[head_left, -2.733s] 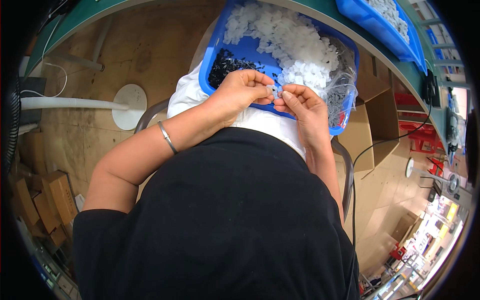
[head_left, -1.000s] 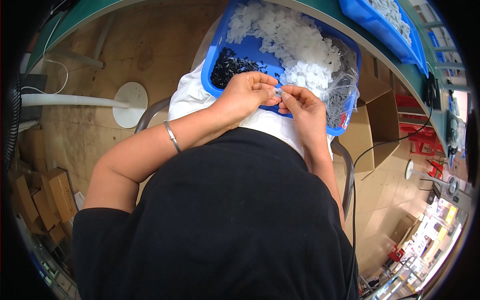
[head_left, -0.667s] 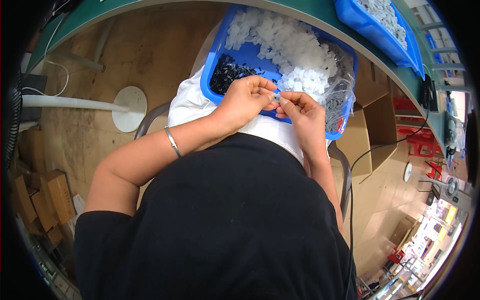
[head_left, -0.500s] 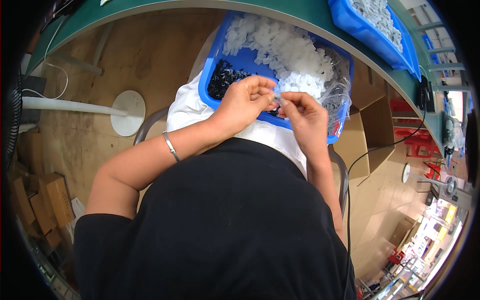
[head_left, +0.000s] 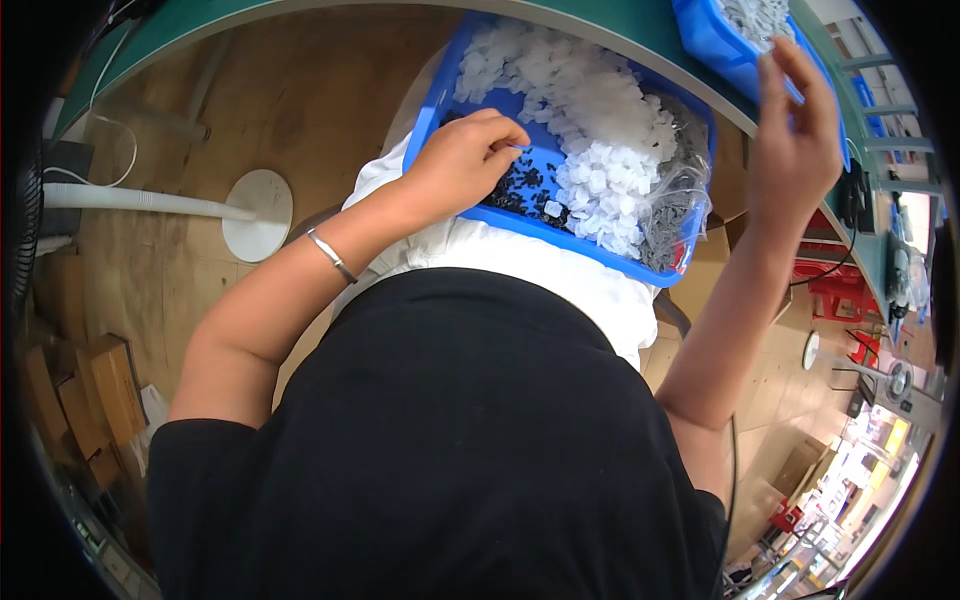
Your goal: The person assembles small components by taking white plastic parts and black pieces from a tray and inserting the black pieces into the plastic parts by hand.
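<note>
A blue tray lies across my lap with small parts in it. Translucent white pieces are heaped along its far side and right half, and tiny black parts are scattered at the near left. My left hand hovers over the black parts, thumb and fingers pinched together; whatever they hold is too small to make out. My right hand is raised at the upper right, fingertips stretched apart beside a second blue bin full of pale grey-white pieces.
A clear plastic bag with grey parts fills the tray's right end. Beyond stands a green-topped table with a curved-looking edge. A white round stand base is on the floor at left, with cardboard boxes nearer. Red stools stand at right.
My hands, together over the tray before, are apart now. The right has swung up and right to the bin on the table; the left has shifted slightly left over the black parts.
</note>
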Available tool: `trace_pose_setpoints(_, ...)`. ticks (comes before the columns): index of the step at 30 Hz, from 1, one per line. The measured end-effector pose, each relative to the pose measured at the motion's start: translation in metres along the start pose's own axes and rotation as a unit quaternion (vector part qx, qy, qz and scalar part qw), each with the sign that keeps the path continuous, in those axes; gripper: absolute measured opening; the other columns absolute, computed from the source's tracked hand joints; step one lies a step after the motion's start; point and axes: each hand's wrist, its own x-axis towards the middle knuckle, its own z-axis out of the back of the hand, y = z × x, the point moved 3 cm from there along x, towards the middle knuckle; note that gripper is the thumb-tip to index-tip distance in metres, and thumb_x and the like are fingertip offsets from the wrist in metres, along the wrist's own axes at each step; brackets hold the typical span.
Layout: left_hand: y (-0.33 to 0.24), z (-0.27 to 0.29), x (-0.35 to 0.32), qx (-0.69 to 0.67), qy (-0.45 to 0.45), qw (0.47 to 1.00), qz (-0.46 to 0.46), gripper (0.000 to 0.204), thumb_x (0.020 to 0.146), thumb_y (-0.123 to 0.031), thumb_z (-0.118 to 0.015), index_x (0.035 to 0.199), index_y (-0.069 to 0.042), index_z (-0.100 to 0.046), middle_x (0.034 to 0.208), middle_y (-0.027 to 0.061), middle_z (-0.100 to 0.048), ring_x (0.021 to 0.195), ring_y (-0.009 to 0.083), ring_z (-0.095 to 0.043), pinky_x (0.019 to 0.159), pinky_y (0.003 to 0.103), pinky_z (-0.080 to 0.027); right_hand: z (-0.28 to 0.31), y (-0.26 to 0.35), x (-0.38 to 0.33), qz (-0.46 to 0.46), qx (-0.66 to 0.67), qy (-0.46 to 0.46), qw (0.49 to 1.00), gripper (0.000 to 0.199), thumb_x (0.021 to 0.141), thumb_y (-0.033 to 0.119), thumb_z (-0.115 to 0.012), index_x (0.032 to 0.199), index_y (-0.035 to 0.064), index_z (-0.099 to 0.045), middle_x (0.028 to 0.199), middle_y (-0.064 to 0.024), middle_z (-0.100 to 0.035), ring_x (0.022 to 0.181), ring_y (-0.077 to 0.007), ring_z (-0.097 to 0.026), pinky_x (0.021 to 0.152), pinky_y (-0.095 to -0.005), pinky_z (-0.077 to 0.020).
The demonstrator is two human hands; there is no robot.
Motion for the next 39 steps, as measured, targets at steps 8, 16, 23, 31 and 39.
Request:
trace_pose_setpoints(8, -0.005, -0.028, 0.009, 0.121, -0.011, 0.979, -0.161, 0.015, 0.084, -0.007, -0.064, 0.099, -0.003, -0.065, 0.098, 0.0089, -0.063, 0.094, 0.0276, -0.055, 0.082, 0.037, -0.047, -0.028, 0.042, -0.138, -0.104, 0.053, 0.461, 0.88, 0.013, 0.078, 0.007, -0.067, 0.091, 0.0045, -0.069, 0.084, -0.0123, -0.067, 0.077, -0.0312, -0.065, 0.07, -0.04, -0.0514)
trace_pose_setpoints(16, -0.012, -0.051, 0.008, 0.177, 0.091, 0.96, -0.196, 0.009, 0.078, -0.009, -0.068, 0.086, -0.004, -0.067, 0.088, 0.0073, -0.059, 0.09, 0.027, -0.052, 0.08, 0.037, -0.045, -0.029, 0.036, -0.159, -0.159, -0.057, 0.53, 0.831, 0.011, 0.079, 0.013, -0.068, 0.085, 0.0037, -0.068, 0.087, -0.0118, -0.067, 0.079, -0.0316, -0.064, 0.072, -0.0399, -0.0501)
trace_pose_setpoints(23, -0.013, -0.05, 0.003, 0.169, 0.067, 0.958, -0.222, 0.007, 0.076, -0.007, -0.068, 0.08, -0.004, -0.063, 0.083, 0.0075, -0.059, 0.088, 0.0272, -0.053, 0.079, 0.037, -0.045, -0.035, 0.029, -0.163, -0.137, -0.082, 0.555, 0.816, 0.013, 0.08, 0.016, -0.066, 0.084, 0.0049, -0.07, 0.083, -0.0131, -0.068, 0.079, -0.0318, -0.065, 0.073, -0.0413, -0.0498)
trace_pose_setpoints(31, -0.012, -0.003, -0.007, -0.164, 0.122, 0.967, 0.153, 0.019, 0.089, -0.011, -0.065, 0.101, 0.003, -0.061, 0.084, 0.0064, -0.066, 0.077, 0.0108, -0.064, 0.066, 0.025, -0.052, -0.038, 0.03, -0.163, -0.151, -0.041, 0.551, 0.82, 0.013, 0.081, 0.016, -0.064, 0.087, 0.0055, -0.069, 0.081, -0.0136, -0.069, 0.077, -0.0324, -0.065, 0.073, -0.0405, -0.0501)
trace_pose_setpoints(39, -0.007, -0.009, -0.027, -0.37, 0.091, 0.888, 0.257, 0.024, 0.089, -0.001, -0.06, 0.11, 0.009, -0.058, 0.095, 0.0163, -0.065, 0.087, 0.0184, -0.067, 0.082, 0.026, -0.055, -0.035, 0.033, -0.162, -0.414, 0.233, 0.408, 0.78, 0.008, 0.089, 0.005, -0.062, 0.093, -0.0019, -0.061, 0.081, -0.0059, -0.064, 0.071, -0.0102, -0.061, 0.067, -0.0244, -0.0501)
